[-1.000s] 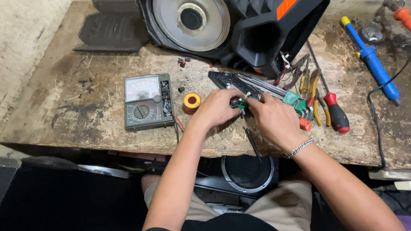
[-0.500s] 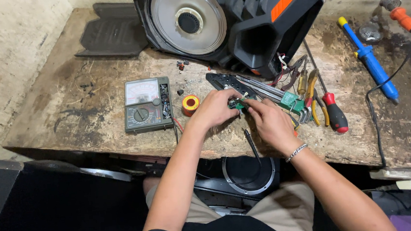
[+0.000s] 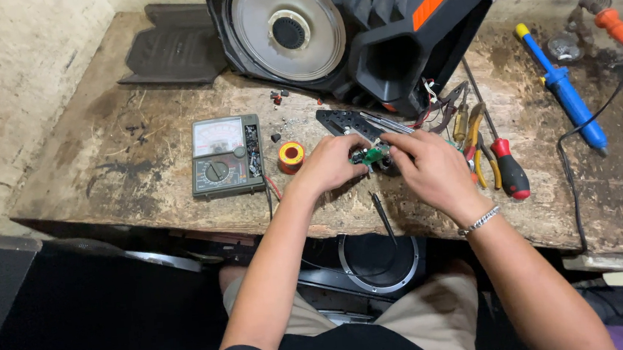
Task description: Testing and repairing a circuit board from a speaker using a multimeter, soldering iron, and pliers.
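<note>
Both hands [image 3: 385,163] have barely shifted, fingers [image 3: 357,147] of each pinching the small green circuit board [image 3: 374,154] between them.

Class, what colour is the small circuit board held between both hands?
Green, clearest in the head view: circuit board.

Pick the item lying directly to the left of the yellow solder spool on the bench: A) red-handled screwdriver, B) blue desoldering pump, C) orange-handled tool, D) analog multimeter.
D: the analog multimeter lies just left of the yellow solder spool, while the other tools sit far to the right.
</note>
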